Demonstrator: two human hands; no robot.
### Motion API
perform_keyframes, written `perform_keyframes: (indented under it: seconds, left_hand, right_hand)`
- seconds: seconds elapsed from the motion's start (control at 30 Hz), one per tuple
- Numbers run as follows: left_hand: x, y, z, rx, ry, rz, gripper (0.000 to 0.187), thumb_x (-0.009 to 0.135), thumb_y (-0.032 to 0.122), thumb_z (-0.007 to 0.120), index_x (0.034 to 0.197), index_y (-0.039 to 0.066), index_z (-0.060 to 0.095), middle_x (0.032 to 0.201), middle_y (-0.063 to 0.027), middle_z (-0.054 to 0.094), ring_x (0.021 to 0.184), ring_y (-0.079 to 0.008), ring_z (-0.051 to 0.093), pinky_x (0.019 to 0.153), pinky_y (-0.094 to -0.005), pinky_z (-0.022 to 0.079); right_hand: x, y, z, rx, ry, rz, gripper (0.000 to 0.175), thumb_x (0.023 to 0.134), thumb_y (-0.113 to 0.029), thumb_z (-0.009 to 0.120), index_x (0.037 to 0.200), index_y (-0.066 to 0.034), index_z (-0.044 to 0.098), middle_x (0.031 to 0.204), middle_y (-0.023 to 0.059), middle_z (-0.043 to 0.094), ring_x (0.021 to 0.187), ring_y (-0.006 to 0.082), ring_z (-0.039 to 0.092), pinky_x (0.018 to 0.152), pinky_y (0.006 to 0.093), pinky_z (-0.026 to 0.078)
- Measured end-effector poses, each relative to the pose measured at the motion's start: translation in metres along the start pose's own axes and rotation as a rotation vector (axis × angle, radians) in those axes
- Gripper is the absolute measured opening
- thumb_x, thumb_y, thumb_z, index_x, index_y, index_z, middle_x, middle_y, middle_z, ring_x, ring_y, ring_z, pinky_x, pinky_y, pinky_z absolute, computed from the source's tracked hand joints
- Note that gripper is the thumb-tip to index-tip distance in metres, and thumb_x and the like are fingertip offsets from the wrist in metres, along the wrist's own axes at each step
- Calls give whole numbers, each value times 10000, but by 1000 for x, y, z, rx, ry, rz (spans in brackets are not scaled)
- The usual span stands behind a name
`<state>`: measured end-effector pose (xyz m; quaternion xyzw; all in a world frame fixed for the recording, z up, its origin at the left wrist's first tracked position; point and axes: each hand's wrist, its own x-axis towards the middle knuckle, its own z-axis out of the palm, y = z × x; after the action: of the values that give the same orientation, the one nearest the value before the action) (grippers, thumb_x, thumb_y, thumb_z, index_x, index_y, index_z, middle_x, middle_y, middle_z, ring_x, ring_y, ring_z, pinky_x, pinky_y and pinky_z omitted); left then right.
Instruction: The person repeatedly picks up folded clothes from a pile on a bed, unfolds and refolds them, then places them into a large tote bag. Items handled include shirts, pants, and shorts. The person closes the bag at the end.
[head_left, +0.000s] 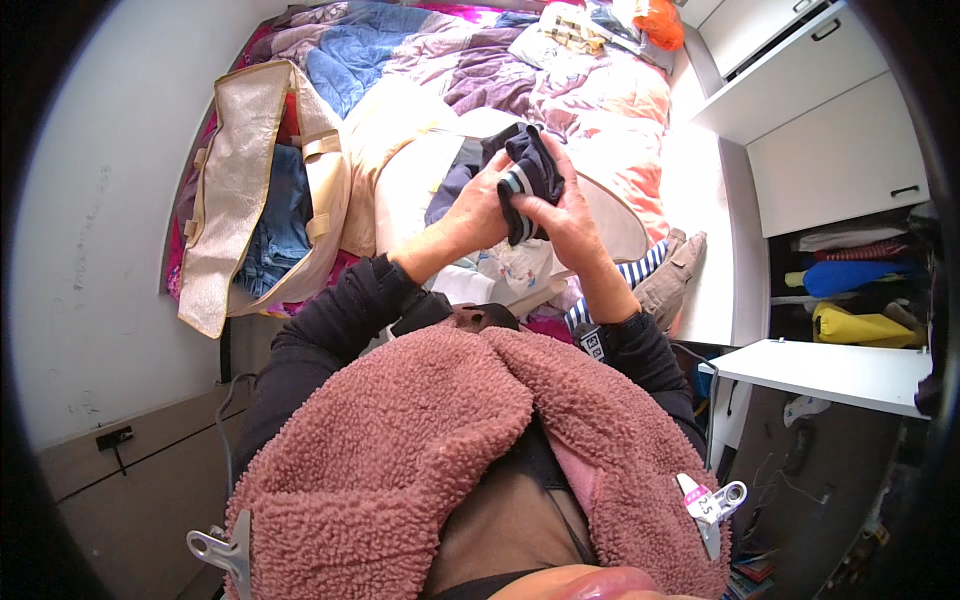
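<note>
Both my hands grip a dark, bunched garment (536, 161) with a striped band, raised in front of me. My left hand (484, 202) has its fingers behind the cloth, partly hidden. On the other side, my right hand (566, 210) pinches the striped edge between thumb and fingers. Below and behind the hands lies an opened pale storage bag (401, 187) with dark folded cloth (450, 187) inside. White printed cloth (517, 266) lies in the bag's near part.
At left, a cream storage bag (225, 195) stands open with folded jeans (277, 225) inside. Rumpled bedding (480, 67) covers the bed. On the right are khaki trousers (667, 281), striped cloth (645, 262), and a white cabinet (832, 150) with a lowered door (825, 375) and clothes.
</note>
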<state>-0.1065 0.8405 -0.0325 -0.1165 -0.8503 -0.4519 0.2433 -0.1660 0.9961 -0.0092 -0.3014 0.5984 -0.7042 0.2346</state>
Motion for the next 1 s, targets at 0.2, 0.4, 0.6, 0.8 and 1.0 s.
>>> perform_keyframes:
  seconds: [0.2, 0.4, 0.6, 0.8, 1.0]
  left_hand:
    - [41, -5, -50, -88, -252, -79, 286, 859, 124, 737, 1119, 17, 681, 1014, -80, 702, 906, -154, 647, 823, -322, 534]
    - [90, -47, -181, -239, 415, -301, 386, 879, 263, 774, 1177, 32, 691, 1017, -47, 727, 902, -142, 676, 835, -284, 552]
    - [117, -59, -248, -370, 418, -261, 521, 885, 352, 755, 1261, 18, 619, 1085, -84, 708, 943, -178, 686, 838, -310, 561]
    - [120, -27, -245, -488, 477, -256, 297, 920, 238, 701, 1104, 5, 682, 941, -53, 717, 833, -167, 675, 734, -313, 545]
    - [94, -54, -244, -506, 346, -522, 599, 862, 435, 763, 1274, 25, 615, 1133, -73, 707, 961, -173, 699, 897, -292, 562]
  right_hand:
    - [7, -14, -25, 164, 221, 40, 502, 888, 15, 621, 1373, -76, 527, 1156, 33, 649, 1054, 142, 607, 938, 302, 493]
    - [-12, -79, -187, 424, 490, -58, 296, 965, -116, 579, 1237, -9, 627, 1140, 121, 697, 1008, 244, 690, 927, 405, 556]
    - [-36, -90, -266, 514, 404, -242, 360, 987, -71, 547, 1345, -36, 551, 1313, 151, 618, 1232, 292, 585, 1085, 489, 456]
    - [-41, -110, -256, 661, 322, -207, 359, 996, -97, 532, 1341, 1, 550, 1356, 193, 586, 1275, 320, 554, 1133, 513, 390]
    - [-51, -121, -244, 727, 158, -188, 345, 1011, -164, 510, 1300, 10, 582, 1296, 192, 628, 1204, 323, 610, 1075, 521, 455]
